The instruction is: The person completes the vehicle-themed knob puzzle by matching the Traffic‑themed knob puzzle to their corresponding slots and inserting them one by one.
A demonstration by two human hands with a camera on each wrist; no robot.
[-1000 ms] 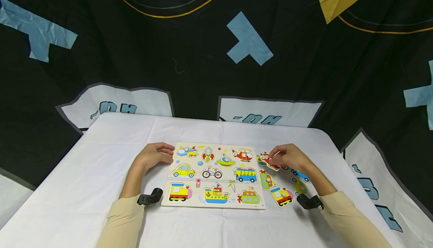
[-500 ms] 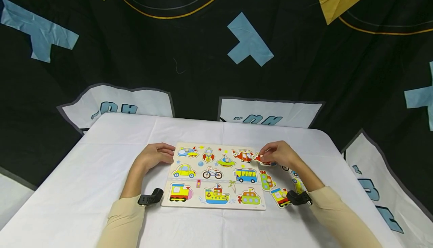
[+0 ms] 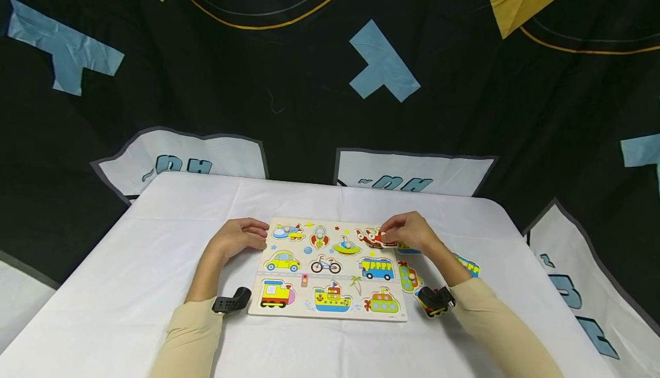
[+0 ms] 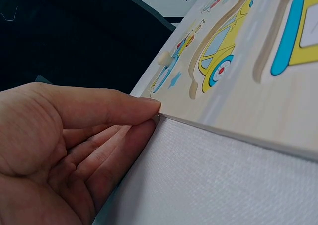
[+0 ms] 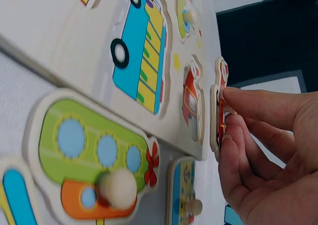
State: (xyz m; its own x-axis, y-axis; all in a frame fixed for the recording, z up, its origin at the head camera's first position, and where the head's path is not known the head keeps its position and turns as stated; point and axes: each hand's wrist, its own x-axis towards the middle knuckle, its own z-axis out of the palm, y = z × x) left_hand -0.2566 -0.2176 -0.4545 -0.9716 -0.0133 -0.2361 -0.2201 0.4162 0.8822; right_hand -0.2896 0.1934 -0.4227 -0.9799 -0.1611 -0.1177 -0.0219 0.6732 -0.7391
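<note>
The wooden vehicle puzzle board (image 3: 278,312) lies flat on the table in the head view. At its left edge my left hand (image 3: 234,239) pinches the rim between thumb and fingers, as the left wrist view shows. My right hand (image 3: 412,232) holds a red helicopter piece (image 5: 216,120) by its knob, tilted on edge in the right wrist view. That piece hangs close over the board's printed helicopter recess (image 5: 193,101). Knobbed airplane (image 3: 289,232), rocket (image 3: 319,237) and flying saucer (image 3: 346,246) pieces sit in the board's top part.
Right of the board lie loose pieces: a green submarine (image 5: 94,145), a ship piece (image 5: 180,192) and a bus piece (image 3: 466,264). The right wrist camera (image 3: 435,300) covers part of a train piece. A white cloth (image 3: 170,217) covers the table, with a black curtain (image 3: 309,126) behind.
My right hand has moved left, carrying the helicopter piece from the loose pieces to over the board's upper right corner. The left hand has stayed at the board's edge.
</note>
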